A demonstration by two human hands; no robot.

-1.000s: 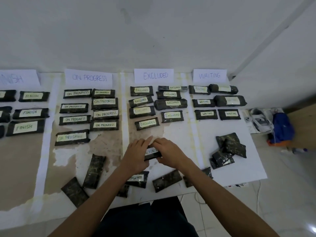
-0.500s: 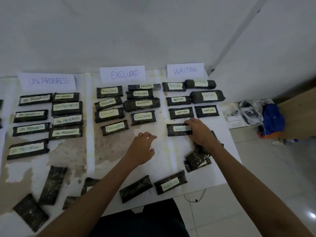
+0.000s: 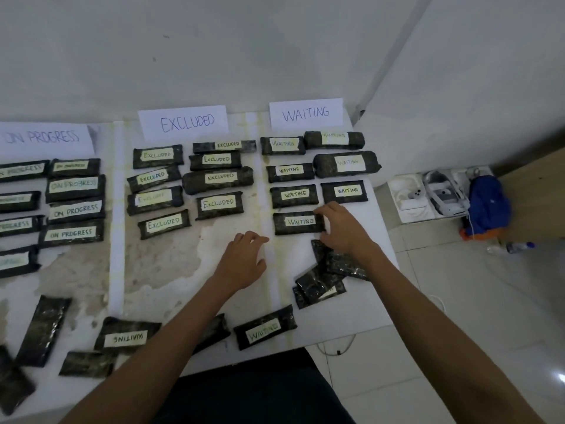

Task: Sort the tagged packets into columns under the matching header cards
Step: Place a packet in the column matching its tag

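Right of centre, the right hand (image 3: 342, 231) pinches the right end of a WAITING packet (image 3: 298, 223) between fingers and thumb. The packet lies flat at the foot of the column under the WAITING header card (image 3: 305, 113). The left hand (image 3: 244, 261) rests loosely curled on the table (image 3: 232, 301), holding nothing. Most of the sorting looks done, with the EXCLUDED column (image 3: 189, 185) and ON PROGRESS column (image 3: 73, 197) well filled. Left over along the bottom edge are two loose WAITING packets (image 3: 264, 330), a face-down pile (image 3: 324, 276) and several face-down packets (image 3: 41, 328).
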